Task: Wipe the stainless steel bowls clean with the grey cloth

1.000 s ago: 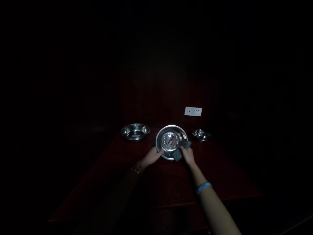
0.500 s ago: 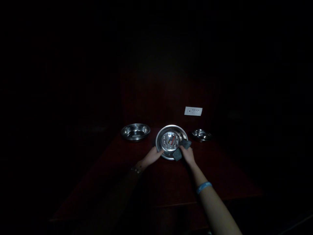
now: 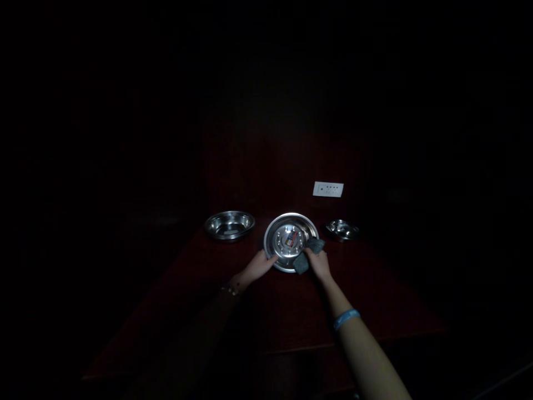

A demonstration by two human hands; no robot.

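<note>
- head view: steel basin (image 3: 283, 242) sits mid-scene above the counter (image 3: 258, 316), tilted, its inside facing the wearer; round, no long axis.
- left hand (image 3: 257, 266): fingers pinch the basin's near-left rim, thumb inside; remaining fingers hidden.
- right hand (image 3: 320, 265): fingers pinch a grey-green pad (image 3: 301, 263) at the near-right rim; the pad's long axis runs near-left to far-right. this hand is nearer the pad.
- basin contents: printed label (image 3: 291, 239) on its floor.
- far left: wide bowl (image 3: 229, 218), pale patch inside, unidentified.
- far right: small bowl (image 3: 341, 229), contents unclear.
</note>
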